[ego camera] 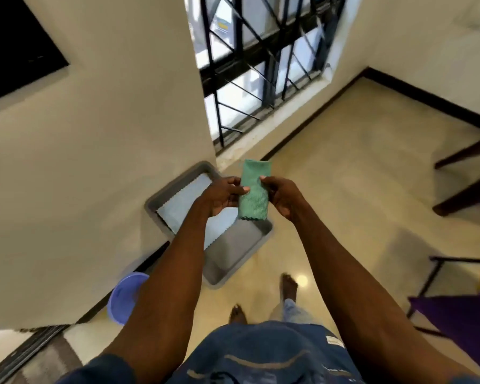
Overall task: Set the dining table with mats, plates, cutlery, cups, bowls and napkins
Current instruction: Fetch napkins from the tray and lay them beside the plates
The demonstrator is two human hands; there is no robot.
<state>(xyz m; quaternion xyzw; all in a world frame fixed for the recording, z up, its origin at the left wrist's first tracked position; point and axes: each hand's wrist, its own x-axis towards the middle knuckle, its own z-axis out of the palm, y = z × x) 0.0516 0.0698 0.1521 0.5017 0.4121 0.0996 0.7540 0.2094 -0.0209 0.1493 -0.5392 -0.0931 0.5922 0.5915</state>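
Observation:
A folded green napkin (255, 189) hangs in the air in front of me, held between both hands. My left hand (221, 196) pinches its left edge with thumb and fingers. My right hand (281, 196) grips its right edge with the thumb on top. Below the hands a grey tray (233, 256) lies on the floor against the wall, with a pale cloth (186, 200) lying in its far part. No dining table top is in view.
A purple plastic basin (122, 296) sits on the floor by the wall at lower left. A barred window (261, 65) is ahead. Dark wooden furniture legs (466, 173) and a purple-seated chair (460, 322) stand at the right. My bare feet (288, 284) are on the shiny floor.

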